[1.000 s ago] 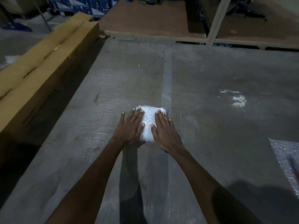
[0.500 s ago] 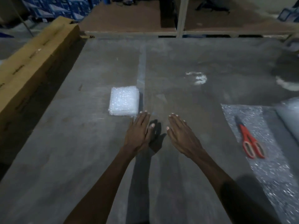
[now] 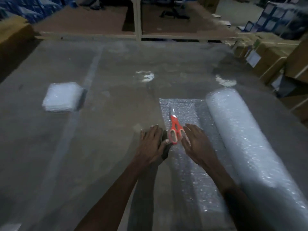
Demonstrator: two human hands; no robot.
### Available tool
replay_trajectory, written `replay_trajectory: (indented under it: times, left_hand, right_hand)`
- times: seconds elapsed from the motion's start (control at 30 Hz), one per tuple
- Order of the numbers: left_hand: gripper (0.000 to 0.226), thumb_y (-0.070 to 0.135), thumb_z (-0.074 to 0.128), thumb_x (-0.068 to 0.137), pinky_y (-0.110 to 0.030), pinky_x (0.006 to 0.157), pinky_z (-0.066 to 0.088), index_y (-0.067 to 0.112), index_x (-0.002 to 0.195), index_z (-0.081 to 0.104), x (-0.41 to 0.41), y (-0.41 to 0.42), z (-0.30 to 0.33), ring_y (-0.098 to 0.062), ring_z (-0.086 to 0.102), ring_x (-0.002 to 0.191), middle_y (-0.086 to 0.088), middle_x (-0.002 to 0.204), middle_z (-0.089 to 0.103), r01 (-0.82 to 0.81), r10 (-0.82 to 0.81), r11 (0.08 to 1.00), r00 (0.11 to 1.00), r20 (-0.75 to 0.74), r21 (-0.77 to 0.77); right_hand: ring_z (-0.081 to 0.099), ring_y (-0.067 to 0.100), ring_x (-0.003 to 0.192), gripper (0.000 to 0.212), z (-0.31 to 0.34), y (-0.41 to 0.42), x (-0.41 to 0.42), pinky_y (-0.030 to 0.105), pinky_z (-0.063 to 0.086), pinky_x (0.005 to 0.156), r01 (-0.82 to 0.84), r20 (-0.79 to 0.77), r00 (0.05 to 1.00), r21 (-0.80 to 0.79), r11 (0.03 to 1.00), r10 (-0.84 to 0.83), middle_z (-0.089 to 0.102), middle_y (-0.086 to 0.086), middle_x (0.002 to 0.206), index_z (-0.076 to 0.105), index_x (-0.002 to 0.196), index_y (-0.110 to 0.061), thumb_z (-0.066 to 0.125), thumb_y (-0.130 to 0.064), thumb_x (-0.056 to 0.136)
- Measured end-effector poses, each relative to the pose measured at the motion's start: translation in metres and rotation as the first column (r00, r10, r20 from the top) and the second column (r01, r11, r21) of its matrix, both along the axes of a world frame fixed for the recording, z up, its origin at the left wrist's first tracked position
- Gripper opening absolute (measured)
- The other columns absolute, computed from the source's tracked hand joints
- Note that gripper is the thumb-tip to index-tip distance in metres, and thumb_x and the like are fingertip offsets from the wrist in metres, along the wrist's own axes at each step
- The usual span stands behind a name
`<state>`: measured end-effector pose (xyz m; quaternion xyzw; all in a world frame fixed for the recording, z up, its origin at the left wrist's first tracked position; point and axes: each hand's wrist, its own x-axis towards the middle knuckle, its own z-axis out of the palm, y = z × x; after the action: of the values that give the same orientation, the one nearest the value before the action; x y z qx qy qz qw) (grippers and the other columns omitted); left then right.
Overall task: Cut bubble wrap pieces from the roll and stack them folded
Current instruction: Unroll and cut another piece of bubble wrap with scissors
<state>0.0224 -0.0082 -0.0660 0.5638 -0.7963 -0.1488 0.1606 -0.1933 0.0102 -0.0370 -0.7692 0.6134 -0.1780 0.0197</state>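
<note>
A folded stack of bubble wrap (image 3: 62, 97) lies on the grey floor at the left, away from both hands. A big bubble wrap roll (image 3: 246, 140) lies at the right, with an unrolled strip (image 3: 186, 110) spread beside it. Orange-handled scissors (image 3: 175, 126) rest on that strip, blades pointing away. My left hand (image 3: 150, 144) hovers flat with straight fingers just left of the scissor handles. My right hand (image 3: 197, 144) is flat over the strip just right of the handles. Neither hand holds anything.
Long cardboard boxes (image 3: 13, 35) lie along the left edge, more cartons (image 3: 273, 55) at the right. A low wooden platform with a white post (image 3: 137, 19) runs across the back. White paint marks (image 3: 146, 75) spot the floor.
Both hands left the folded stack and moved right to either side of the scissors. The view swung right, bringing the roll into sight.
</note>
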Motion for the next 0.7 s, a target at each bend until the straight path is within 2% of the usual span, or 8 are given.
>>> replay_trajectory:
  times: [0.17,0.27,0.3,0.37,0.4,0.47,0.53,0.7]
  left_hand:
    - [0.079,0.069,0.021,0.09,-0.054,0.117,0.01,0.024,0.153,0.033,-0.072,-0.018,0.001,-0.029,0.02,0.15,-0.008,0.164,0.019,0.075,-0.076,0.997,0.996,0.056,0.019]
    - [0.086,0.08,0.034,0.085,-0.057,0.118,0.008,0.029,0.155,0.028,-0.101,-0.026,0.005,-0.028,0.01,0.152,-0.004,0.167,0.01,0.065,-0.071,0.996,0.992,0.101,0.067]
    - [0.091,0.086,0.034,0.082,-0.059,0.118,0.008,0.031,0.155,0.028,-0.106,-0.028,0.004,-0.028,0.007,0.153,-0.003,0.167,0.009,0.066,-0.075,0.995,0.99,0.123,0.073]
    - [0.1,0.095,0.027,0.074,-0.059,0.12,0.009,0.035,0.154,0.028,-0.11,-0.029,0.002,-0.027,0.004,0.153,-0.002,0.167,0.007,0.069,-0.08,0.995,0.984,0.161,0.071]
    - [0.101,0.097,0.025,0.072,-0.058,0.121,0.009,0.038,0.154,0.028,-0.109,-0.029,-0.001,-0.027,0.003,0.154,-0.002,0.167,0.007,0.069,-0.079,0.996,0.982,0.169,0.06]
    - [0.099,0.098,0.027,0.073,-0.055,0.122,0.007,0.041,0.153,0.027,-0.105,-0.028,-0.006,-0.025,0.003,0.154,-0.002,0.167,0.009,0.074,-0.078,0.997,0.982,0.173,0.035]
    - [0.097,0.099,0.029,0.072,-0.055,0.121,0.007,0.044,0.151,0.029,-0.102,-0.025,-0.008,-0.024,0.005,0.154,0.001,0.166,0.015,0.068,-0.068,0.998,0.984,0.166,0.006]
    - [0.096,0.099,0.036,0.07,-0.058,0.12,0.0,0.046,0.149,0.033,-0.094,-0.022,-0.005,-0.026,0.005,0.153,0.007,0.164,0.02,0.049,-0.049,0.999,0.99,0.133,0.003]
  right_hand:
    - [0.059,0.041,0.124,0.046,0.022,0.004,-0.069,0.058,0.046,0.103,0.036,-0.104,0.994,-0.084,0.996,-0.045,0.062,0.019,0.135,0.065,0.126,-0.004,0.058,-0.026,0.087]
    - [0.049,0.042,0.136,0.06,0.042,0.011,-0.1,0.068,0.035,0.108,0.188,-0.219,0.955,-0.074,0.979,-0.2,0.056,0.018,0.144,0.062,0.132,-0.007,0.076,-0.033,0.079]
    - [0.04,0.043,0.142,0.071,0.049,0.013,-0.107,0.07,0.03,0.109,0.258,-0.248,0.934,-0.024,0.966,-0.256,0.048,0.017,0.152,0.057,0.139,-0.01,0.079,-0.04,0.078]
    - [0.014,0.041,0.154,0.095,0.059,0.014,-0.12,0.072,0.021,0.112,0.383,-0.311,0.891,0.127,0.915,-0.329,0.019,0.013,0.168,0.032,0.157,-0.02,0.073,-0.058,0.08]
    - [0.003,0.04,0.155,0.104,0.061,0.013,-0.126,0.072,0.019,0.113,0.426,-0.328,0.877,0.189,0.885,-0.352,0.004,0.011,0.17,0.017,0.161,-0.024,0.07,-0.064,0.081]
    - [-0.007,0.04,0.155,0.116,0.064,0.012,-0.135,0.072,0.021,0.113,0.47,-0.333,0.864,0.27,0.84,-0.377,-0.013,0.008,0.17,-0.001,0.162,-0.027,0.072,-0.066,0.08]
    - [-0.004,0.042,0.155,0.122,0.062,0.011,-0.14,0.071,0.028,0.111,0.48,-0.33,0.862,0.292,0.828,-0.383,-0.016,0.009,0.17,-0.007,0.162,-0.028,0.076,-0.061,0.079]
    - [0.008,0.043,0.154,0.118,0.068,0.007,-0.134,0.066,0.038,0.109,0.499,-0.356,0.846,0.269,0.824,-0.396,-0.008,0.01,0.17,-0.003,0.162,-0.026,0.082,-0.044,0.082]
